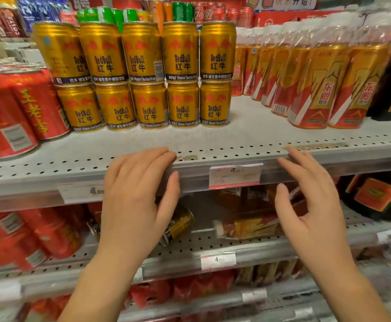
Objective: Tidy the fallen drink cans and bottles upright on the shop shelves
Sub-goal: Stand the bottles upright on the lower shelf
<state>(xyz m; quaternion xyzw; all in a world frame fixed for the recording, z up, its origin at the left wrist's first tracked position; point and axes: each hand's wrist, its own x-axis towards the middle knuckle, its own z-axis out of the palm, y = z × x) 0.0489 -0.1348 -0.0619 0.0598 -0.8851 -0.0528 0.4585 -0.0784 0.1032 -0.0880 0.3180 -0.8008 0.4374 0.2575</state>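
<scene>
The left hand and right hand are hovering open, empty. A bump could roll the fallen can off its shelf.

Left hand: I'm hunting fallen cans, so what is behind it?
Behind the left hand a gold can lies tipped on the lower shelf; the hand covers its left part. Whether more lie behind the palm cannot be seen.

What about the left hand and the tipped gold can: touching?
Cannot tell. The head view shows the left hand covering part of the tipped gold can, so neither contact nor a gap is visible.
</scene>
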